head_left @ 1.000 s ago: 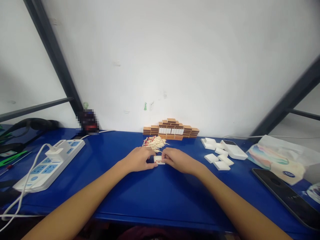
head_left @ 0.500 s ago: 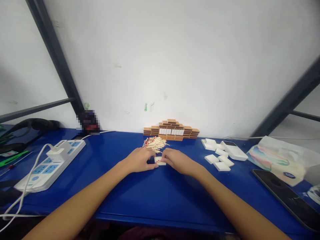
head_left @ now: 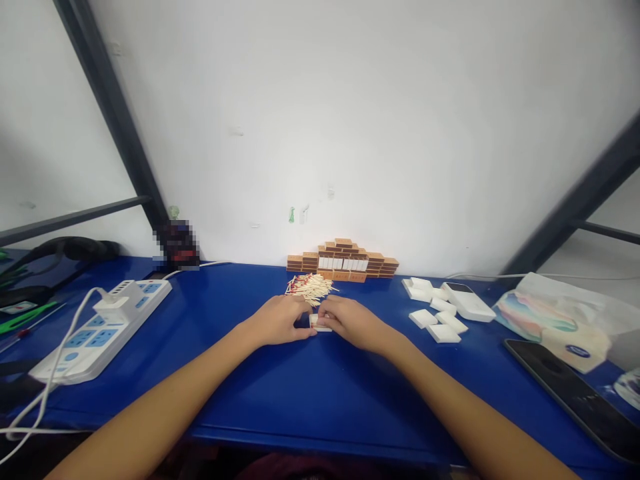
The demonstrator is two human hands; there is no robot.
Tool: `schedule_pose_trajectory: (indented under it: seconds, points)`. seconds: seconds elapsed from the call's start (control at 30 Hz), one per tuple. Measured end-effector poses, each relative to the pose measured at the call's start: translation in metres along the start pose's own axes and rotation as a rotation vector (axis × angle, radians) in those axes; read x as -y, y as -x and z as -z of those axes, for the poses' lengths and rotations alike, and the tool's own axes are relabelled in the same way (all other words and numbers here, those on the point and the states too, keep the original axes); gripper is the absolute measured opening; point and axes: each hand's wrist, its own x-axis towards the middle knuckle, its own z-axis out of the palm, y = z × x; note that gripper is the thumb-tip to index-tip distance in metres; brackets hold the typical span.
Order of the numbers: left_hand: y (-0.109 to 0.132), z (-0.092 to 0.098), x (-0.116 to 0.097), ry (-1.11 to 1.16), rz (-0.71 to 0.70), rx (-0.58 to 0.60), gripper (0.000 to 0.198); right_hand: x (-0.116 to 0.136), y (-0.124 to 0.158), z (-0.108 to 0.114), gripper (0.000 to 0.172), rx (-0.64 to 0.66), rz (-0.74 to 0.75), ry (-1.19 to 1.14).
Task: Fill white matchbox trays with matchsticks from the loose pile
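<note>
A small white matchbox tray (head_left: 323,329) lies on the blue tabletop between my hands, with some matchsticks in it. My left hand (head_left: 280,319) grips the tray from its left side, thumb at the near edge and fingers at the far edge. Over the right part of the tray, my right hand (head_left: 355,323) has its fingertips closed in a pinch; what is between them is hidden. Just behind the tray lies a loose pile of red-tipped matchsticks (head_left: 311,287).
Brown and white matchboxes (head_left: 343,262) are stacked in steps against the wall. Several white trays (head_left: 443,333) lie to the right, near a white device (head_left: 470,305), a tissue pack (head_left: 565,323) and a phone (head_left: 565,393). A power strip (head_left: 107,333) with cables sits left.
My right hand has shifted slightly left and inward over the tray, covering more of it. My left hand and the tray stay in place.
</note>
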Motion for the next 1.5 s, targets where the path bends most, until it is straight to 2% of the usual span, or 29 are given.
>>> schedule_pose_trajectory:
  seconds: [0.1,0.3,0.47,0.67,0.83,1.17,1.37,1.5]
  points:
    - [0.000,0.001,0.000,-0.007,-0.004,0.001,0.028,-0.006,0.000,0.003,0.015,-0.026,-0.013,0.009]
    - [0.000,0.003,-0.001,-0.039,0.012,0.004,0.028,-0.034,0.001,0.008,0.007,-0.092,-0.219,0.114]
    - [0.000,0.003,-0.001,-0.025,0.010,-0.001,0.027,-0.047,0.001,0.005,0.008,-0.078,-0.228,0.095]
    - [0.000,0.004,0.000,-0.043,0.014,0.006,0.029,-0.050,0.003,0.011,0.003,-0.074,-0.254,0.093]
    - [0.000,0.003,0.000,-0.046,0.018,0.011,0.029,-0.056,0.003,0.008,0.024,-0.065,-0.196,0.109]
    - [0.000,0.006,-0.003,-0.028,0.012,0.020,0.029,-0.065,0.000,-0.002,0.011,-0.054,-0.257,0.048]
    - [0.000,0.004,-0.001,-0.042,0.011,0.016,0.029,-0.056,-0.001,-0.004,0.013,-0.121,-0.255,0.042]
    - [-0.001,0.005,-0.001,-0.041,0.005,0.016,0.029,-0.051,-0.001,-0.008,0.010,-0.095,-0.238,0.024]
